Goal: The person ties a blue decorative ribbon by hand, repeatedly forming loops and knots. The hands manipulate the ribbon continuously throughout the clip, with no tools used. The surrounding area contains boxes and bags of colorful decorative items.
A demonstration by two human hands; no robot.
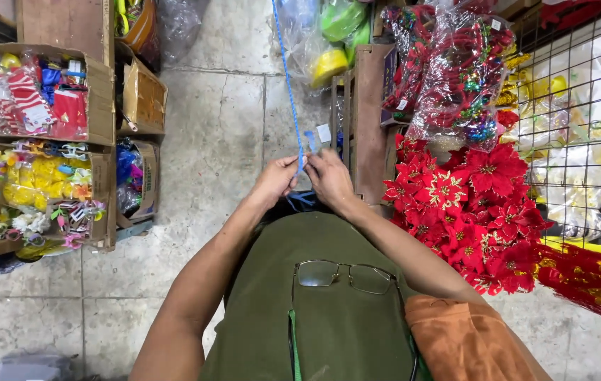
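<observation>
A thin blue string (287, 77) runs down from the top of the view to my hands, which meet in front of my chest. My left hand (277, 180) pinches the string's lower end with closed fingers. My right hand (329, 176) touches it from the other side, fingers curled on the same string, with a small pale blue tag (310, 141) just above. A loose blue loop (300, 200) hangs below the hands. Glasses (346, 275) hang from my green shirt collar.
Red fabric poinsettias (471, 212) crowd the right, with bagged red decorations (456, 63) above and a wire grid (583, 120) beyond. Cardboard boxes of colourful trinkets (39, 190) line the left. A wooden crate (367, 120) stands ahead. An orange cloth (466, 339) lies on my right side.
</observation>
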